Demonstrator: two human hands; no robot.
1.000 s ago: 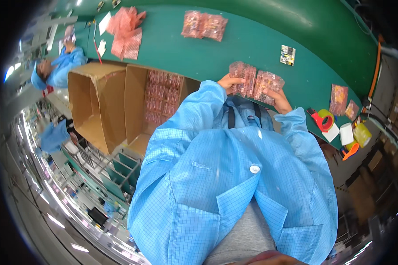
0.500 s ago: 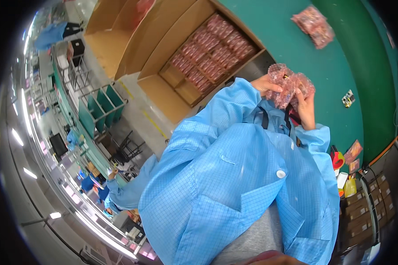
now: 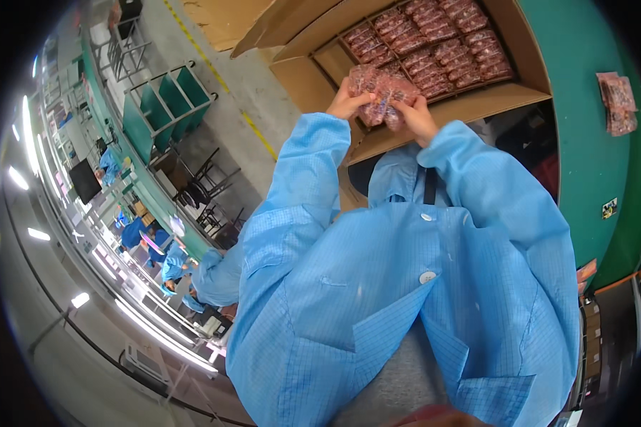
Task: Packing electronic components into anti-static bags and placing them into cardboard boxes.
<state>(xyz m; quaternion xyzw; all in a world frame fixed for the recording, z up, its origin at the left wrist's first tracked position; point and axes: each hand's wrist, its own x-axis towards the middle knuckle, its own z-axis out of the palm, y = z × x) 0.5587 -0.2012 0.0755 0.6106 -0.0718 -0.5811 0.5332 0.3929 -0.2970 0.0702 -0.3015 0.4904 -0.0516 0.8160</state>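
Between my hands is a bundle of pink bubble-wrapped packs (image 3: 379, 80), held over the near edge of an open cardboard box (image 3: 449, 108). My left hand (image 3: 345, 104) grips its left side with the thumb on top. On the right side, my right hand (image 3: 419, 121) pinches it between thumb and fingers. What lies inside the wrap cannot be made out. Rows of similar pink wrapped packs (image 3: 434, 53) fill much of the box, parted by cardboard dividers. The compartments at the box's near left are partly hidden by the bundle and my left hand.
To the right runs a green work surface (image 3: 577, 92), bearing another pink wrapped pack (image 3: 618, 103) and a small circuit board (image 3: 610, 208). A metal rack with green panels (image 3: 165, 110) stands on the floor at left. People in blue coats (image 3: 217, 276) are beyond it.
Both hands have carried the bundle left, from above the green surface to over the cardboard box. My body and view have turned with them, so the box now sits in front of me.
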